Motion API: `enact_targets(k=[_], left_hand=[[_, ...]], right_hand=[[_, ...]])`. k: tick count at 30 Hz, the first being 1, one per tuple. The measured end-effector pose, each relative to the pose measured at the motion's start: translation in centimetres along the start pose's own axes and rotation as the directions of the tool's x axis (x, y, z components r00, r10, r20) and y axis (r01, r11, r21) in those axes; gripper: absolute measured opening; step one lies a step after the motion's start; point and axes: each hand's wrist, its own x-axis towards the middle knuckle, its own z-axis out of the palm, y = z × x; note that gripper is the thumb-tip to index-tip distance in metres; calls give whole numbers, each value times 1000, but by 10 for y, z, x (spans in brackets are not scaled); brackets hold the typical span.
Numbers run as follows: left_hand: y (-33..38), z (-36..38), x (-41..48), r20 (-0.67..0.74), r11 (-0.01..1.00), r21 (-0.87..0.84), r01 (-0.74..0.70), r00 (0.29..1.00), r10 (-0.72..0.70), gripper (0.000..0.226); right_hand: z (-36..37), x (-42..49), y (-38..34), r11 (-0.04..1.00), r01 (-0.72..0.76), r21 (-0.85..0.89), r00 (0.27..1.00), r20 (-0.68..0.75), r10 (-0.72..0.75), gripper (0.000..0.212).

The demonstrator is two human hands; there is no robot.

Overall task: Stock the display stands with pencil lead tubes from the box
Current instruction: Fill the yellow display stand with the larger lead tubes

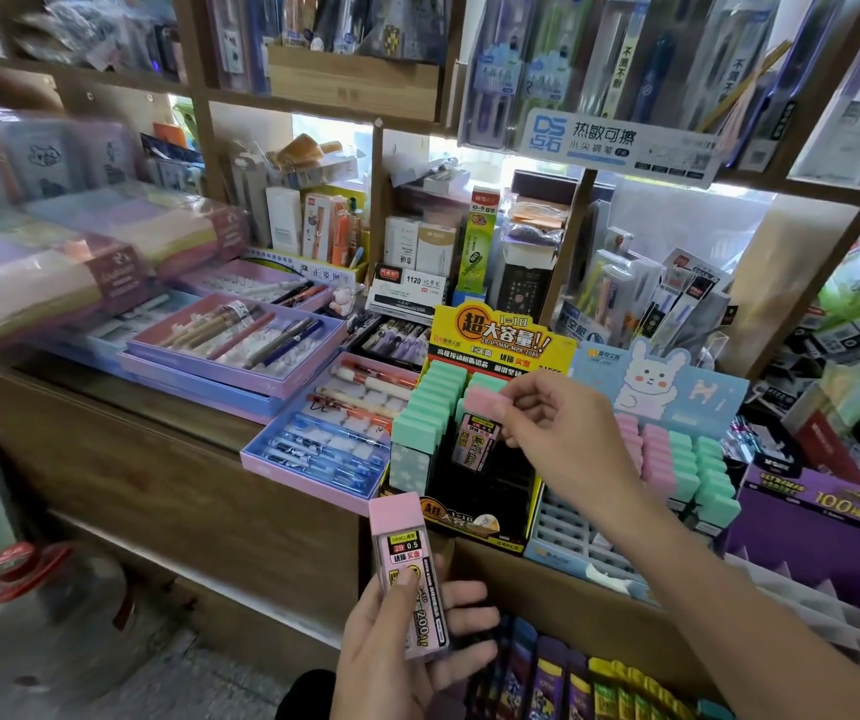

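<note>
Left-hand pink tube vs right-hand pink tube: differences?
Grip: left hand grips the left tube round its body; right hand pinches the right tube by its cap. Place: left tube is low, before the counter; right tube is at the yellow-black stand, beside mint tubes. Both pink, labelled 0.5.

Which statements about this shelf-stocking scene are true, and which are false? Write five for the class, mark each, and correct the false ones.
1. The right hand pinches a pink-capped tube at the yellow stand. True.
2. The left hand holds nothing. False: it grips a pink tube.
3. The yellow stand's left column holds green-capped tubes. True.
4. The rabbit stand holds only pink tubes. False: it holds pink rows and green rows.
5. Every slot of the yellow stand is filled. False: its front right part shows dark and empty.
</note>
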Motion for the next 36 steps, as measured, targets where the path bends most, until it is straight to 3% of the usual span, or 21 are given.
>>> enact_targets(k=[15, 21, 36], left_hand=[[-2, -2, 3, 5, 1000, -5, -10, 1000, 10, 48], [-1, -2, 3, 17, 1000, -22, 1, 1000, -1, 48], [1, 3, -1, 12, 1000, 16, -17, 1000, 17, 46]], right_hand=[[10, -1, 5, 998, 25, -50, 999, 37, -23, 12], [9, 2, 4, 975, 116, -188, 992, 72, -104, 16], [16, -3, 5, 909, 150, -388, 988, 87, -126, 23]])
